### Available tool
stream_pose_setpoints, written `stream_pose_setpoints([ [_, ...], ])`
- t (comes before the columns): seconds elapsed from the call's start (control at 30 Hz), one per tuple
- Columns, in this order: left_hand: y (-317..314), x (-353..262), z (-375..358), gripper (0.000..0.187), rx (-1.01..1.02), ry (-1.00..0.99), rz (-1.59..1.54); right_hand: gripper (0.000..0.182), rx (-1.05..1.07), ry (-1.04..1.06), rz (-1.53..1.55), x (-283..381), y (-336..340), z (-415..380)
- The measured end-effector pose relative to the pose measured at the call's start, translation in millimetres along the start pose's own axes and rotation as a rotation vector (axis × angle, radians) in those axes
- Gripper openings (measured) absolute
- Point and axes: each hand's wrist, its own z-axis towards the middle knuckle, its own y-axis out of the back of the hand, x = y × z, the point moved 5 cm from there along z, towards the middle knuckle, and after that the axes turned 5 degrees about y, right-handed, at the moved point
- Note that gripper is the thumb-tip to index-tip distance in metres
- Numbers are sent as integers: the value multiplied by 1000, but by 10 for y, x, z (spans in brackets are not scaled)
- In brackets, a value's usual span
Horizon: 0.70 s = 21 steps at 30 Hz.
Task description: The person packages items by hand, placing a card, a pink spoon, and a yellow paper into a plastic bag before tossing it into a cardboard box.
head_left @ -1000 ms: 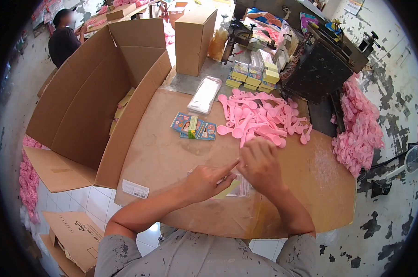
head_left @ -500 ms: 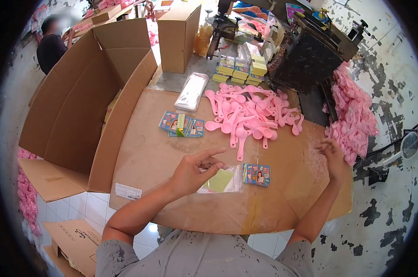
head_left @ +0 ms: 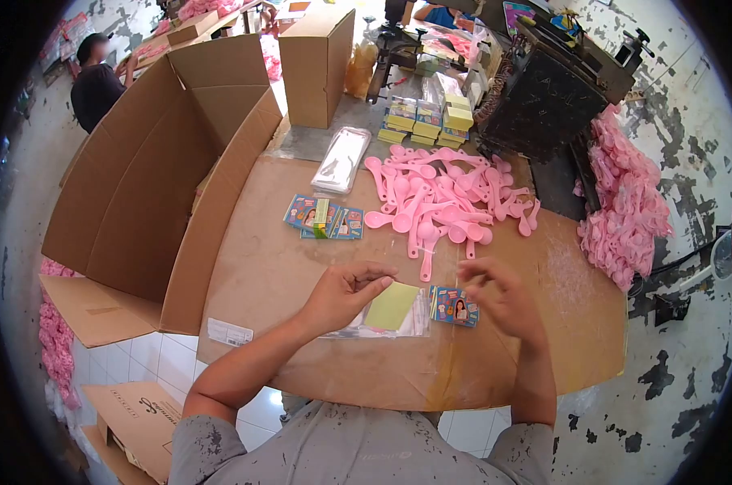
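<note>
A yellow-green card [head_left: 392, 305] is pinched at its upper edge between the thumb and fingers of the left hand [head_left: 343, 296], just below the centre of the frame. The card is held tilted over a small stack of clear plastic sleeves [head_left: 414, 319] lying on the brown desk [head_left: 285, 267]. The right hand [head_left: 502, 301] is seen to the right of the card with its fingers loosely curled and nothing gripped; a printed colour card [head_left: 453, 307] lies on the desk just beside its fingertips. More printed cards [head_left: 324, 218] are spread left of centre, and a pile of pink spoons [head_left: 442, 198] is heaped above the hands. A large open carton [head_left: 151, 174] is stood at the left of the frame, with another person [head_left: 95, 81] visible in the upper left corner.
</note>
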Motion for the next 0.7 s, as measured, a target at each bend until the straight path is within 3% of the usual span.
stream_pose_setpoints([
  [0.13, -12, -15, -16, 26, -18, -6, -32, 35, 51, 47, 193, 167, -612, 218],
  [0.23, -9, -20, -13, 26, -40, -57, -125, 30, 36, -73, 334, -91, -796, 277],
  [0.53, 31, 4, 29, 27, -33, -55, -154, 14, -27, -181, 548, -252, -773, 287],
  [0.7, 20, -14, 17, 25, -51, -118, -42, 15, -19, -101, 610, -290, -734, 290],
])
